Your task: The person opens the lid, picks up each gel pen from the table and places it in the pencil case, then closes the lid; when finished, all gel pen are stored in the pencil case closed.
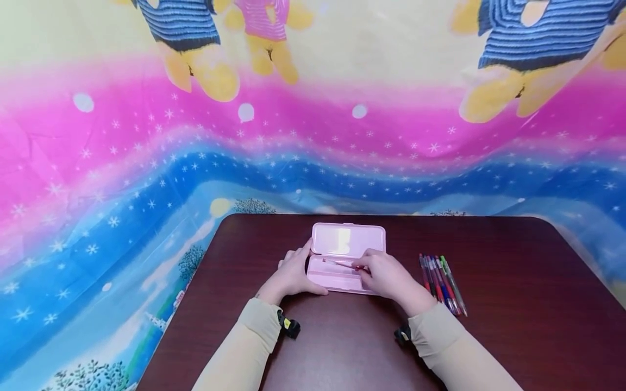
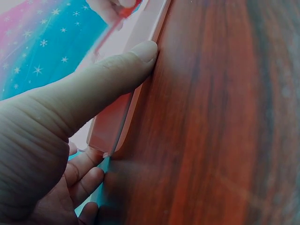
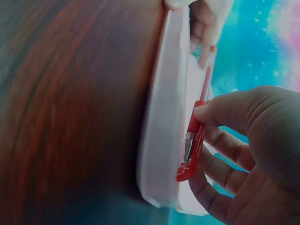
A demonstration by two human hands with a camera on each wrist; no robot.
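Red pen held over an open pink case, both hands at the box.

The right hand (image 1: 386, 277) pinches a red pen (image 3: 196, 136) between thumb and fingers, holding it lengthwise just above the tray of the pink pencil case (image 1: 342, 258), whose lid stands open on the far side of both hands. The left hand (image 1: 293, 274) rests against the case's left end, thumb laid straight along its near edge and fingers loosely curled at the corner, steadying rather than gripping. Just beyond the right hand, to its right, a row of coloured pens (image 1: 442, 282) lies side by side on the dark wooden table (image 1: 513, 304).
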